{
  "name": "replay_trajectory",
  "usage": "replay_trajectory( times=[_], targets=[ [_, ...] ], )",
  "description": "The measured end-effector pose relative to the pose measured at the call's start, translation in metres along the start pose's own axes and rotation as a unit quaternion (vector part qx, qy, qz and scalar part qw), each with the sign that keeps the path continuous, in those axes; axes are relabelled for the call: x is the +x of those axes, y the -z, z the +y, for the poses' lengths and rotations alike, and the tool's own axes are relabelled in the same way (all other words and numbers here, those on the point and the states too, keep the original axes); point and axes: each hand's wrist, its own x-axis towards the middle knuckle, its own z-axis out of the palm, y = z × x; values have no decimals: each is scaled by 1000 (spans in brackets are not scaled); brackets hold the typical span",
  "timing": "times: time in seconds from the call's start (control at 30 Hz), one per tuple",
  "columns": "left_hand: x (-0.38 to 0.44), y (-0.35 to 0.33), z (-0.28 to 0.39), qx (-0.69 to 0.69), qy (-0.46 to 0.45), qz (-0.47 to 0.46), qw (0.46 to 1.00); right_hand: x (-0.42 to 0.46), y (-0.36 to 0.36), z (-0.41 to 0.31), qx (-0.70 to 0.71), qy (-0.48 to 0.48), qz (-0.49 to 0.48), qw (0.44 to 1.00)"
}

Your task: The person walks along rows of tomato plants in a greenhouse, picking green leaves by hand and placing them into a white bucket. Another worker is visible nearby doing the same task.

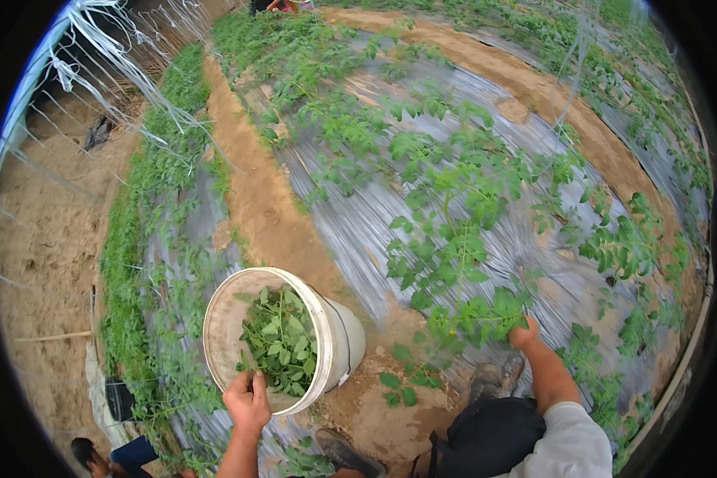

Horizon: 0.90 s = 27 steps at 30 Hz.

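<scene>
A white plastic bucket (343, 334) stands with its mouth towards me, partly filled with picked green leafy shoots (279, 343). My left hand (248, 401) is at its near rim, fingertips beside the leaves. Whether they pinch a sprig or the rim cannot be told. To the right, my right hand (524, 333) closes at the end of a leafy branch (496, 313) of a tomato plant (454, 251); foliage partly hides its fingers. A small yellow flower shows on this branch. Between bucket and plant, leafy shoots (409, 388) lie low over bare soil.
Silvery plastic mulch (352, 221) covers the beds, with a dirt path (263, 197) between rows. White strings (101, 42) hang at upper left. A person (104, 457) is at lower left, another (269, 6) at the far top. A pipe (693, 340) runs along the right.
</scene>
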Motion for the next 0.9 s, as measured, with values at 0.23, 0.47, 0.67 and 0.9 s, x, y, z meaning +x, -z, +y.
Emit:
replay_trajectory(
  times=[0.23,0.47,0.67,0.9],
  targets=[
    [1,17,10,24,1,11,1000,-20,24,-32,-166,87,-160,969],
    [-1,5,-2,-18,21,-12,1000,-32,22,-31,22,-105,-99,989],
    [-1,4,7,-29,34,-39,998,-25,20,-47,-41,-184,-109,976],
    [1,7,-1,-22,28,-52,998,-22,-6,-19,-24,-146,-153,977]
  ],
)
